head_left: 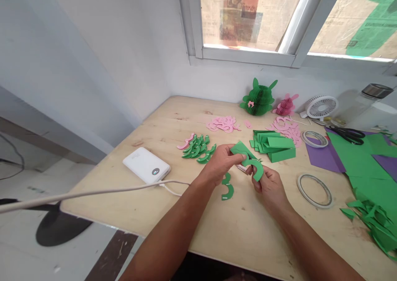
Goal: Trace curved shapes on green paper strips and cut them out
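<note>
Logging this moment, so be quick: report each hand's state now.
Left hand: closed, holding green paper.
Right hand: curled at the paper's curved end; its grip is partly hidden, so what it holds cannot be told.

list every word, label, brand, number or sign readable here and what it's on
Nothing can be quoted with confidence.
White power bank: lit characters on its round display, too small and blurred; faint marking near its far edge, unreadable.
Newspaper-like sheets at the window: rows of print, too blurred to read.
</note>
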Tool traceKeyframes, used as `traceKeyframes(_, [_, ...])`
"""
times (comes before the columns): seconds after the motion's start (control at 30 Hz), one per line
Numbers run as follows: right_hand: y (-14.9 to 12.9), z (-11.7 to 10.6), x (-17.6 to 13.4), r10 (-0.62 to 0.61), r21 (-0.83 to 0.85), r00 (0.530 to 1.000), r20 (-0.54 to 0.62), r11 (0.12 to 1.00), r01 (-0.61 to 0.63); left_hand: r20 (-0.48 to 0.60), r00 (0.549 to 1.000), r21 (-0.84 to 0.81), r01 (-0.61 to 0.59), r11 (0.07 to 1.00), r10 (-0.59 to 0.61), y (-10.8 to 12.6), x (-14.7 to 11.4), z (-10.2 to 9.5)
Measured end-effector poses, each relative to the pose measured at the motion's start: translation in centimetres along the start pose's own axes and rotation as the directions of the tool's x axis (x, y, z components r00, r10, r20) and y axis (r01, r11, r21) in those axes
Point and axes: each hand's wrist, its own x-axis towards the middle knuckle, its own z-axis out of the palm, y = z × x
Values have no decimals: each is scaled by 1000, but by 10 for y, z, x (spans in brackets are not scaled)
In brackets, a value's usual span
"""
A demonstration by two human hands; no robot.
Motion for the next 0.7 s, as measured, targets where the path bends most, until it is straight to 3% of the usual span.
traceKeyframes(0.7, [-6, 3, -2, -2, -16, 999, -35, 1000, 2, -15, 1000, -58, -16, 998, 15, -4, 2, 1])
